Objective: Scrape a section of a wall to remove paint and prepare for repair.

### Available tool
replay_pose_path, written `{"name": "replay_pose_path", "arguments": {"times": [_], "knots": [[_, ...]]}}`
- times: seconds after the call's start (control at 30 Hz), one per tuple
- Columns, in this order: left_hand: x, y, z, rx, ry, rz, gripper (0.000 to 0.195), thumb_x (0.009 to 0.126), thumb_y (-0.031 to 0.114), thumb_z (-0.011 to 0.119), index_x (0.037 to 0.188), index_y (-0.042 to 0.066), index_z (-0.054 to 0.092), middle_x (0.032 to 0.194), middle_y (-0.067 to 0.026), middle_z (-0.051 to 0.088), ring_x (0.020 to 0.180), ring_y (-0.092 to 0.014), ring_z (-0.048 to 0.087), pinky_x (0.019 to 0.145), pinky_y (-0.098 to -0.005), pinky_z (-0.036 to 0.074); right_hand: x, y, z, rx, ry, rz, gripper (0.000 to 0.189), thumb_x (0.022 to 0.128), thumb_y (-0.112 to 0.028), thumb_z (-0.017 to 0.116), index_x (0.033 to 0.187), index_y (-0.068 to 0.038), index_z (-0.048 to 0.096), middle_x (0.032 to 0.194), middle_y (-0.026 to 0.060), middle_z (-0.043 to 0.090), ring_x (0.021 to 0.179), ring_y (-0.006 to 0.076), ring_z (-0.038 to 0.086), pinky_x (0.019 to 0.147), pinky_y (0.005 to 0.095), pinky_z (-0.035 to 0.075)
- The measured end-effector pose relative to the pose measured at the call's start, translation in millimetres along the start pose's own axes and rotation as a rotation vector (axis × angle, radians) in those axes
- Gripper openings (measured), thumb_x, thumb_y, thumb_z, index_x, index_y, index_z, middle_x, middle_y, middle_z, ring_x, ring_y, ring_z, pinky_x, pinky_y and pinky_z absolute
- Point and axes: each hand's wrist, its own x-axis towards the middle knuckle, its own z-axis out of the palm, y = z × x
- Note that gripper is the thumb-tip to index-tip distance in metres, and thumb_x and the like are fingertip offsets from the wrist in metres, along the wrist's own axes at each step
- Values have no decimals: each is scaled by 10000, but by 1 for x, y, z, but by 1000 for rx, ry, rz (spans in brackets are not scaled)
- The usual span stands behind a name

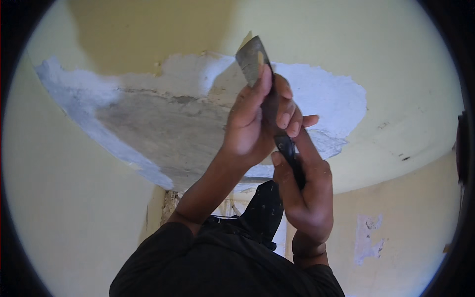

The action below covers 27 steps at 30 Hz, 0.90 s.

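Raised in front of the wall, my left hand (256,118) grips a scraper or putty knife with a wide metal blade (253,55). The thumb lies on the blade, which points upward. A yellowish flake or edge shows behind the blade's tip. My right hand (311,185), lower and to the right, is closed around a black riveted handle (290,159) with a finger reaching up to the left hand. Whether this handle belongs to the same blade or to a second tool is hidden by the fingers.
Behind the hands, the pale yellow wall (400,74) has a large bare patch (156,126) of grey and whitish plaster with ragged edges. A smaller peeled patch (365,241) marks the wall at lower right. A dark object (462,148) stands at the right rim.
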Motion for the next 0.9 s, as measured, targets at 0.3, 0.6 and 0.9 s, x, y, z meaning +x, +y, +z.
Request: {"name": "replay_pose_path", "arguments": {"times": [0.3, 0.6, 0.9], "knots": [[-1, 5, 1, -131, 13, 74, 421, 995, 384, 274, 889, 70, 533, 562, -12, 471, 527, -148, 534, 820, -413, 521, 10, -3, -4, -138, -102, -115, 463, 799, 43, 536, 1250, 23, 430, 714, 260, 573, 662, 440, 575, 573, 437, 453], [-9, 39, -14, -19, 20, 139, 380, 998, 350, 298, 906, 78, 545, 582, 9, 454, 535, -143, 488, 790, -381, 500, 27, 13, 17, -88, -200, -229, 431, 849, -26, 533, 1260, 41, 421, 800, 267, 579, 670, 416, 575, 579, 409, 449], [-9, 7, -11, 16, 56, -17, 419, 991, 393, 279, 881, 74, 526, 582, -31, 491, 615, -183, 583, 836, -446, 519, 3, 12, 2, 33, -87, -68, 451, 872, 21, 490, 1312, 52, 391, 648, 39, 469, 589, 71, 394, 528, 226, 342]]}}
